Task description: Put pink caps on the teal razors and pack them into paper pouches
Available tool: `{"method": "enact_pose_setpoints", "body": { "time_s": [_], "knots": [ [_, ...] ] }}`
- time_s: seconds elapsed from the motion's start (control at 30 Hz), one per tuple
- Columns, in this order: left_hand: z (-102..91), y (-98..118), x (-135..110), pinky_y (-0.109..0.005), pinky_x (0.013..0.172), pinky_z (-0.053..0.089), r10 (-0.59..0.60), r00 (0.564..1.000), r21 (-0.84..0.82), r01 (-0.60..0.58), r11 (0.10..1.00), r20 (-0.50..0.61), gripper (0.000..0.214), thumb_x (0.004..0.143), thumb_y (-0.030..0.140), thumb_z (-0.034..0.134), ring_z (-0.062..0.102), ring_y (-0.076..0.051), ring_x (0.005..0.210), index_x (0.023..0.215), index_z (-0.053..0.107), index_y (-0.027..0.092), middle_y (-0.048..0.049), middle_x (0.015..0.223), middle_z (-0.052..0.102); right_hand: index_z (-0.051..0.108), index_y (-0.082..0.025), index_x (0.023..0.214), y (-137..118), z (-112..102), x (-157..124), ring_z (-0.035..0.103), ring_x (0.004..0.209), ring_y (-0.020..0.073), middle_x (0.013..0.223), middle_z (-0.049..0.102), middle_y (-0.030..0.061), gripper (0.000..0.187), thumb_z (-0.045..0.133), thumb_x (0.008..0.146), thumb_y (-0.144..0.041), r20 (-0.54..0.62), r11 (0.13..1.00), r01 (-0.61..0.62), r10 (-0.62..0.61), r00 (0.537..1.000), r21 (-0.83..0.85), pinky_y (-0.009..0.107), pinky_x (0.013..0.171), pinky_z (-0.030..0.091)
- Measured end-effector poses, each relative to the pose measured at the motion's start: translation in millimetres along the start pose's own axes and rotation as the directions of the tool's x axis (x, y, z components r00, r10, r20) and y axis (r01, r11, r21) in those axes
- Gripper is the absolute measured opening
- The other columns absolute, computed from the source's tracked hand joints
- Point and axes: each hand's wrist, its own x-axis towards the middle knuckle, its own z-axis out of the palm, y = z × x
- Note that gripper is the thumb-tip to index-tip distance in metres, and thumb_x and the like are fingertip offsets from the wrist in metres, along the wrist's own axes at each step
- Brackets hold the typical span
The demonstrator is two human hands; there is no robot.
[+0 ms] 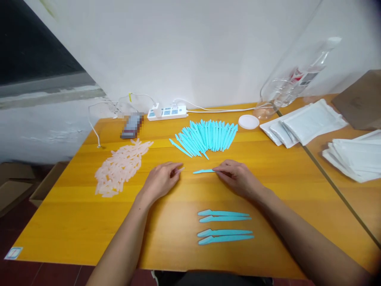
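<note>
At the middle of the wooden table (89, 230), your right hand (238, 176) pinches the right end of one blue stick (204, 171) between thumb and fingers, with the free end of the stick pointing toward your left hand (162, 180). The thumb and fingertips of your left hand are closed on a small pale piece (182, 169), of which only a short tip shows. The two parts are apart, with a gap between them. Assess progress as follows. Set out: four blue sticks (226, 218) lie near the front edge, between your forearms, in two pairs; judge these to be completed units, although the view does not resolve whether each bears a pale piece. In hand: one stick and one pale piece, not yet joined. In stock: a dense fan of blue sticks (208, 137) lies beyond your hands, and a loose heap of pale pieces (119, 171) lies to the left of your left hand. Both stocks far outnumber the four set out, so rate the work as early, with most of it left. The fanned sticks overlap too closely for an exact count.
</note>
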Motion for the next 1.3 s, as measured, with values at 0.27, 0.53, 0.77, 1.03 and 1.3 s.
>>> {"method": "enact_pose_setpoints", "body": {
  "time_s": [0.27,0.53,0.77,1.03,1.3],
  "knots": [
    [6.8,1.2,4.6,-0.029,0.074,0.049,-0.106,0.994,-0.407,0.083,0.91,-0.033,0.032,0.092,0.042,0.061,0.065,-0.018,0.082,0.114,0.073,0.022,-0.0056,0.094,0.072,0.071,-0.021,0.113,-3.2,5.1,-0.6,0.061,0.086,0.02,0.091,0.064,0.0088,0.027,0.048,0.101,-0.027,0.044,0.998,0.055,-0.056,0.997,0.028,0.033,0.076,0.049],
    [13.1,-4.2,4.7,-0.025,0.068,0.053,-0.29,0.936,-0.83,0.318,0.459,0.198,0.042,0.073,0.046,0.083,0.067,-0.013,0.071,0.095,0.066,0.014,-0.0047,0.08,0.074,0.071,-0.023,0.117,0.9,5.6,-0.7,0.059,0.079,0.0182,0.088,0.062,0.0071,0.028,0.049,0.1,-0.028,0.023,0.996,0.05,-0.052,0.998,0.077,0.031,0.071,0.047],
    [11.9,-7.6,3.2,-0.03,0.081,0.055,-0.277,0.941,-0.837,0.305,0.453,0.193,0.049,0.076,0.044,0.081,0.07,-0.016,0.082,0.112,0.072,0.013,-0.0099,0.097,0.077,0.073,-0.022,0.114,-1.4,2.8,1.0,0.058,0.073,0.0161,0.083,0.061,0.0053,0.027,0.052,0.1,-0.029,0.0,0.991,0.018,-0.019,1.0,0.135,0.028,0.066,0.045],
    [10.2,-12.0,-2.1,-0.024,0.066,0.047,-0.165,0.956,-0.617,0.282,0.735,0.241,0.042,0.089,0.053,0.063,0.059,-0.013,0.068,0.096,0.075,0.013,-0.005,0.08,0.07,0.073,-0.023,0.114,1.8,3.6,1.3,0.057,0.071,0.0152,0.081,0.059,0.004,0.024,0.055,0.099,-0.027,-0.043,0.984,0.041,-0.035,0.998,0.172,0.027,0.063,0.043],
    [23.0,5.3,1.3,-0.022,0.059,0.037,-0.091,0.962,-0.558,0.226,0.799,0.259,0.042,0.094,0.052,0.054,0.049,-0.011,0.065,0.087,0.07,0.014,0.0,0.073,0.059,0.074,-0.024,0.114,0.1,2.1,1.0,0.058,0.073,0.0156,0.085,0.061,0.0049,0.024,0.055,0.098,-0.027,0.015,0.987,0.032,-0.035,0.999,0.16,0.028,0.066,0.044]
  ]
}}
